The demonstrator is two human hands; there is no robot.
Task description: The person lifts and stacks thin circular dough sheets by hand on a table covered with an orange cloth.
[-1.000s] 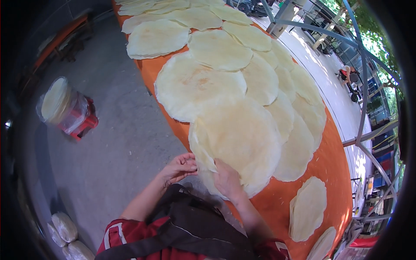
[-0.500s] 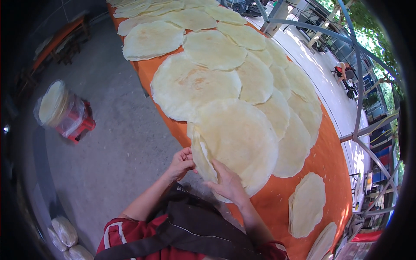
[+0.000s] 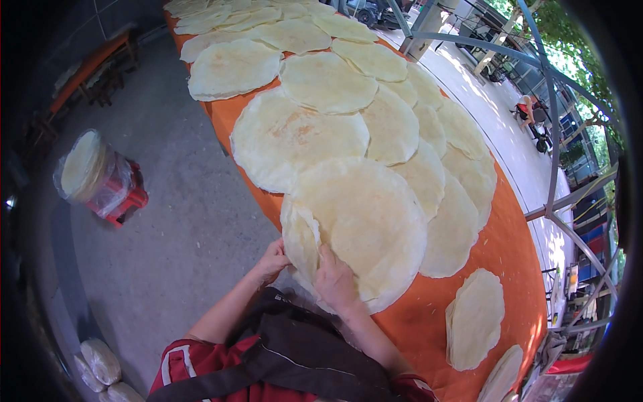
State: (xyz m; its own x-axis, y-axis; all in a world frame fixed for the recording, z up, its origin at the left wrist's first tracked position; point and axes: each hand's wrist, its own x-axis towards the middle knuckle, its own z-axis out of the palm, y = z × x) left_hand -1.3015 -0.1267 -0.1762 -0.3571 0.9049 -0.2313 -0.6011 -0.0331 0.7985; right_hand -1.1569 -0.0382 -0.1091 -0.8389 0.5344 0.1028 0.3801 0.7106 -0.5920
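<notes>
- Left hand point(image 3: 272, 261) and right hand point(image 3: 337, 281) were apart, both at the near-left part of a broad, pale flatbread point(image 3: 368, 218), which lay at the near end of the orange table point(image 3: 422, 321) and jutted past its edge.
- Left fingers bunched at the outermost rim; whether they pinched it or merely touched it could not be told.
- Right fingers rested on the sheet, their tips against a raised flap point(image 3: 305, 231) that leaned inward; what they gripped, if anything, was hidden.
- More than one edge seemed to show along that rim, so good work called for feeling out the layers before any pull.
- Such a sheet looked thin and floppy; a light pinch and an even draw from both sides seemed the best guard against tearing along the crease.
- Overlapping flatbreads point(image 3: 298, 137) lay just beyond, one partly under this sheet, so lifting seemed wiser than dragging sideways.
</notes>
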